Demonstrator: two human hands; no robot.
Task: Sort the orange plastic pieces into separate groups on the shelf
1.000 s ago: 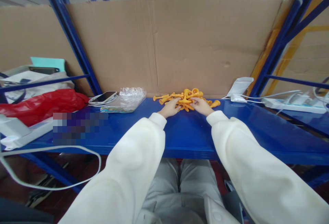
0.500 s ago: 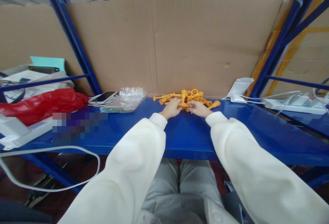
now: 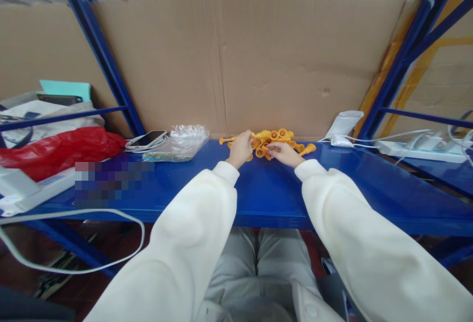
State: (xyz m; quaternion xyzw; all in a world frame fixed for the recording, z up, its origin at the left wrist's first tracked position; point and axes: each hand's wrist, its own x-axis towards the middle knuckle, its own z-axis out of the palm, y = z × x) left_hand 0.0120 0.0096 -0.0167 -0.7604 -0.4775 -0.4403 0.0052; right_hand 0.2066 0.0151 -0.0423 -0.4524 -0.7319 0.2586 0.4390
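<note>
A heap of small yellow plastic toy horns (image 3: pixel 263 137) with flared ends lies on the blue shelf, close to the cardboard. My left hand (image 3: pixel 241 149) is at the left part of the heap, its fingers curled down over a horn and partly hiding it. On the heap's front right side, my right hand (image 3: pixel 284 153) has its fingertips closed at another horn, whose body is mostly covered. One horn (image 3: pixel 307 149) juts out to the right of my right hand. Another horn's end (image 3: pixel 222 141) sticks out to the left, behind my left hand.
Tall cardboard (image 3: pixel 166 66) stands behind the blue shelf (image 3: pixel 273 196). To the left lie a clear plastic packet (image 3: pixel 185 142), a phone (image 3: pixel 150 138) with a white cable, and a red bag (image 3: pixel 62 147). A white adapter (image 3: pixel 342 132) and a power strip (image 3: pixel 414 150) are at the right.
My left hand has moved slightly left and lifted away from my right hand. Horns between the hands now show their round open ends. My right hand stays nearly in place.
</note>
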